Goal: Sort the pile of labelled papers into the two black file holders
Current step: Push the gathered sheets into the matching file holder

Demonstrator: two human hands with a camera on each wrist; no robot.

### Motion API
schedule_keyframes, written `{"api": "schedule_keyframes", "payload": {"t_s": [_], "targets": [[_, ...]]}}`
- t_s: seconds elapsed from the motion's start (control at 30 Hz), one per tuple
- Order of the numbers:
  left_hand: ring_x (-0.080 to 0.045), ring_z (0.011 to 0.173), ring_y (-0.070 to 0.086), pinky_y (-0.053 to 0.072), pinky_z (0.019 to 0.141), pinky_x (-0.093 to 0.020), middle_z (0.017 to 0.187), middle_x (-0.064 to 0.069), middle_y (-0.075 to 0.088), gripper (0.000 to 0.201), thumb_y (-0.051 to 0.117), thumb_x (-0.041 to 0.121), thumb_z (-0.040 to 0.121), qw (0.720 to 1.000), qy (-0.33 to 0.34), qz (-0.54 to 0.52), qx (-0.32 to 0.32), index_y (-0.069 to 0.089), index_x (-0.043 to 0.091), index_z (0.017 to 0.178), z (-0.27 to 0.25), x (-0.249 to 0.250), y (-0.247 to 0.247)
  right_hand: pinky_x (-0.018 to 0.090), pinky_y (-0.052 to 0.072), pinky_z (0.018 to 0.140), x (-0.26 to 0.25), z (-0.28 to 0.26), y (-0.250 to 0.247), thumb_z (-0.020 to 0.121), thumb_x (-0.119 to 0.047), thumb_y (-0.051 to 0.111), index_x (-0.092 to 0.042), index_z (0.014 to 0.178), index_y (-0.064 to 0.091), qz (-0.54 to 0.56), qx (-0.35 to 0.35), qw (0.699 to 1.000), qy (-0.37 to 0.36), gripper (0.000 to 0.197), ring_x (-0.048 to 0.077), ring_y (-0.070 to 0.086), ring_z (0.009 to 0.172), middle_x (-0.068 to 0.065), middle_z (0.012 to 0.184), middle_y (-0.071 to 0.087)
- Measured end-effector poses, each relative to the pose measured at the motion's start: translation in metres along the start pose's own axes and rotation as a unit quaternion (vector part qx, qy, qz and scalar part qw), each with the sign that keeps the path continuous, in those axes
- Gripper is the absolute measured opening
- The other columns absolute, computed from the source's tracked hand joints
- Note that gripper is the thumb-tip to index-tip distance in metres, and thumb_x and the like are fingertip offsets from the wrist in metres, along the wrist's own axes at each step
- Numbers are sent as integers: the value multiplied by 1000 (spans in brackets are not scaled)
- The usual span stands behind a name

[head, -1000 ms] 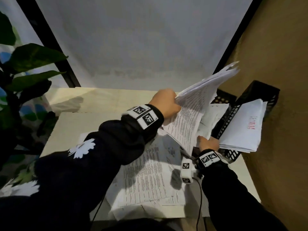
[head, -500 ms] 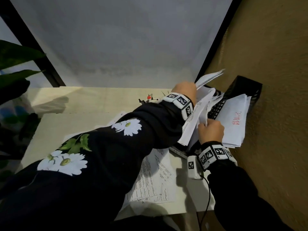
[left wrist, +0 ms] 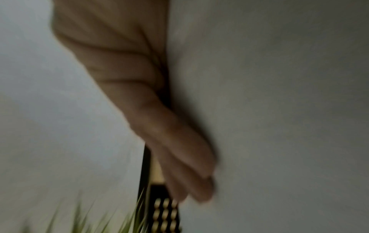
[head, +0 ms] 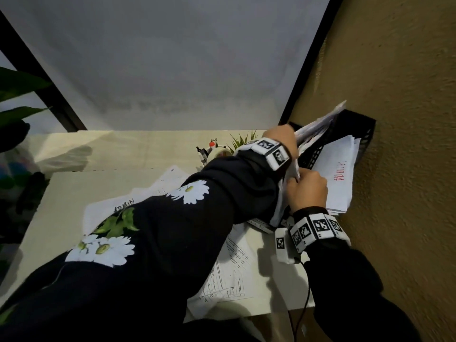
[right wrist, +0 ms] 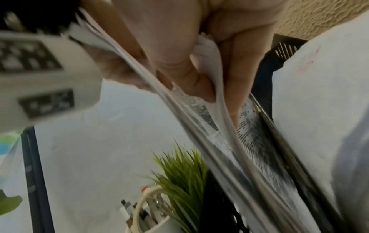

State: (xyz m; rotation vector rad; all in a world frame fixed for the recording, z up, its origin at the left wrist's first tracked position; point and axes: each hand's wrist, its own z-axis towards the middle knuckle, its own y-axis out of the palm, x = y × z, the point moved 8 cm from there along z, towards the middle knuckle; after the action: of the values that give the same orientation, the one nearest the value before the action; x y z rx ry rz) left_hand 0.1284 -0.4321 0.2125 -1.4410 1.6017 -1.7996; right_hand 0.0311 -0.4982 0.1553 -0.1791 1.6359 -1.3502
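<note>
A small green plant (head: 243,140) beside a pen cup (right wrist: 148,216).

I wear a black long-sleeved top on both arms. My left sleeve (head: 153,233) carries printed white daisies with yellow-green centres and green leaves; my right sleeve (head: 345,275) is plain black. Each wrist bears a white band (head: 315,229) faced with square black-and-white coded markers. Just left of the right wrist band hangs a white block (head: 281,245) with one more marker, and a thin black cable (head: 304,299) runs down from below that band.
</note>
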Motion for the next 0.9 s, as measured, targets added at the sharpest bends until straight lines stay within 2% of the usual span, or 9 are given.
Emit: {"api": "schedule_keyframes", "payload": {"t_s": [0.07, 0.17, 0.23, 0.4, 0.5, 0.6, 0.7, 0.8, 0.9], "targets": [[-32, 105, 63, 46, 75, -30, 114, -16, 65, 29, 59, 18, 86, 998, -32, -40, -29, 59, 2, 111, 0, -24, 25, 32, 34, 67, 8, -4, 12, 83, -9, 49, -6, 99, 67, -29, -29, 999, 11, 23, 43, 59, 89, 28, 93, 66], [-33, 103, 63, 46, 74, -31, 114, -18, 64, 28, 61, 11, 85, 993, -63, -38, -88, 58, 1, 111, -6, -54, 72, 36, 44, 72, 22, -13, 37, 85, -11, 50, -6, 107, 61, -58, -103, 993, 22, 26, 42, 59, 95, 27, 102, 64], [-35, 104, 62, 48, 79, -34, 114, -18, 64, 26, 59, 8, 85, 994, -74, -44, -70, 59, 2, 111, -8, -66, 86, 37, 44, 72, 23, -16, 43, 85, -10, 50, -1, 105, 58, -72, -123, 989, 25, 23, 42, 59, 95, 28, 102, 63], [-37, 99, 62, 50, 83, -39, 107, -18, 67, 22, 54, 9, 87, 992, -53, -110, 44, 64, 6, 107, 2, -72, 74, 39, 45, 74, -5, -5, 25, 87, -7, 46, 4, 103, 59, -124, -80, 989, -20, 23, 43, 59, 99, 29, 105, 63], [-38, 102, 62, 49, 82, -39, 107, -20, 67, 22, 52, 14, 91, 995, -36, -92, 10, 65, 4, 105, 8, -73, 79, 40, 48, 81, -24, -10, 41, 89, -6, 44, 2, 110, 55, -191, -123, 972, -63, 24, 40, 60, 104, 26, 112, 63], [-38, 98, 61, 47, 79, -39, 101, -21, 66, 33, 46, 28, 96, 994, -30, -101, -13, 65, 1, 100, 9, -82, 83, 42, 48, 83, -32, -28, 64, 90, -6, 41, 1, 117, 49, -215, -177, 956, -97, 29, 40, 60, 106, 25, 113, 62], [-36, 88, 62, 45, 72, -36, 83, -14, 61, 47, 43, 43, 95, 991, -21, -134, 18, 65, 2, 91, 3, -92, 72, 41, 48, 80, -36, -36, 69, 91, -13, 43, -4, 126, 43, -198, -175, 959, -102, 36, 41, 60, 104, 24, 112, 62], [-30, 83, 65, 52, 77, -36, 89, -13, 69, 49, 42, 48, 94, 975, -24, -201, 89, 65, 6, 101, -13, -107, 46, 39, 43, 69, -42, -39, 62, 89, -19, 46, -8, 126, 41, -147, -136, 975, -101, 39, 42, 61, 97, 24, 107, 63], [-21, 82, 65, 50, 78, -28, 94, -9, 71, 36, 46, 39, 94, 934, -73, -297, 185, 65, 8, 101, -35, -155, 15, 37, 44, 67, -55, -47, 46, 88, -26, 49, -12, 116, 51, -59, -68, 986, -138, 31, 37, 62, 91, 16, 102, 65]]}}
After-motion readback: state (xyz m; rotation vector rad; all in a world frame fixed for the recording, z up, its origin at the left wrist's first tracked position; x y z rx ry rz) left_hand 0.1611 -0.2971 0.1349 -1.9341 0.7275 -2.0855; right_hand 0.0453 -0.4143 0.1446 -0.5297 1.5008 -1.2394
